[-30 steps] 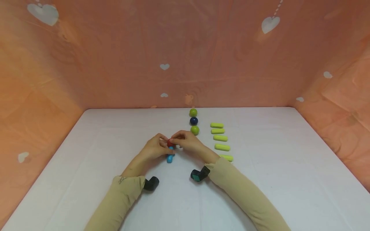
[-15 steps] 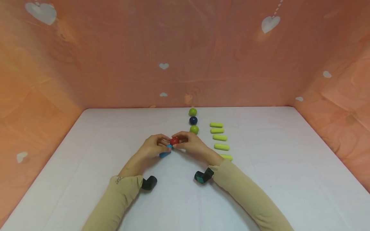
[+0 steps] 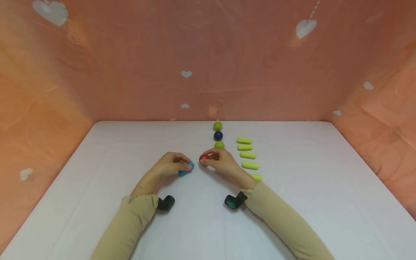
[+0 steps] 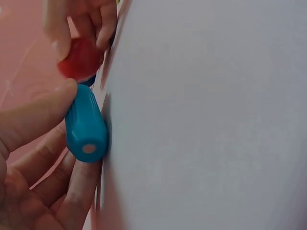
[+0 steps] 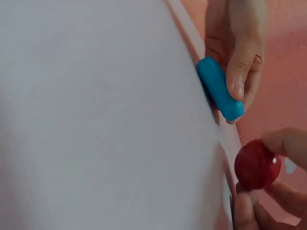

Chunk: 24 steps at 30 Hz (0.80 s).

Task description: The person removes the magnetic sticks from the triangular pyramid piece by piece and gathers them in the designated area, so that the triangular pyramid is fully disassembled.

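Observation:
In the head view my left hand [image 3: 169, 165] pinches a short blue rod [image 3: 185, 173] between thumb and fingers, low over the white table. The left wrist view shows that rod [image 4: 86, 124] with ridged sides and a pale round spot on its near end. To its right, my right hand [image 3: 224, 163] grips a glossy red ball [image 3: 203, 157] by thumb and fingertips. A narrow gap parts the ball from the rod, as the right wrist view shows with the ball [image 5: 256, 165] below the blue rod [image 5: 218, 88].
Behind the right hand, a green ball [image 3: 219, 144], a dark blue ball [image 3: 218, 135] and another green ball [image 3: 217, 126] form a line. Several yellow-green rods [image 3: 248, 155] lie in a column to the right. An orange cloth wall [image 3: 130, 72] borders the table [image 3: 97, 144].
The red ball, at first against the blue rod between both hands, has moved right with my right hand and is now apart from it. My left hand has turned the rod and shifted slightly left.

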Tool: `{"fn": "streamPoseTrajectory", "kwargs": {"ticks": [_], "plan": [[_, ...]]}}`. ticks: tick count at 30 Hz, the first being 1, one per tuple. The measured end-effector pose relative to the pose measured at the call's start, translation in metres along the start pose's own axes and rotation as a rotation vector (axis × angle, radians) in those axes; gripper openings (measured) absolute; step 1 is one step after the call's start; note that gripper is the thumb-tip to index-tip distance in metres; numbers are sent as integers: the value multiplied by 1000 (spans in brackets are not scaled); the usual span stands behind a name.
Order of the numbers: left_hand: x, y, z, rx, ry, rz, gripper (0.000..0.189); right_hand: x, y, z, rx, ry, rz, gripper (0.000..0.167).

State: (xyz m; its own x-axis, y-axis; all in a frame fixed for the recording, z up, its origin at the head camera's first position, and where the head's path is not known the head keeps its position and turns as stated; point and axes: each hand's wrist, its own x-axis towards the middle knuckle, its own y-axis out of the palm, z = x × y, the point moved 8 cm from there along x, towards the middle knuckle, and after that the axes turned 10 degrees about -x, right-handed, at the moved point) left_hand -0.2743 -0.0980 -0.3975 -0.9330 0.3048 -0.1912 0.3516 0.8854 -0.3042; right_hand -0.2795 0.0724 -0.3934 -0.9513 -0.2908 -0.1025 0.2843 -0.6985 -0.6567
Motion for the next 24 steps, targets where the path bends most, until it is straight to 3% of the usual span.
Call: {"fn": "streamPoseTrajectory", "kwargs": {"ticks": [12,17,24], "plan": [[1,0,1,12,1,-6,30,-16,-36,-17,-121,81,-132,35],[-1,1,1,-11,2,-13,30,-17,-40,-23,-121,129,-149,36],[1,2,4,-32,6,-4,30,-14,-43,-23,-120,122,-169,38]]}}
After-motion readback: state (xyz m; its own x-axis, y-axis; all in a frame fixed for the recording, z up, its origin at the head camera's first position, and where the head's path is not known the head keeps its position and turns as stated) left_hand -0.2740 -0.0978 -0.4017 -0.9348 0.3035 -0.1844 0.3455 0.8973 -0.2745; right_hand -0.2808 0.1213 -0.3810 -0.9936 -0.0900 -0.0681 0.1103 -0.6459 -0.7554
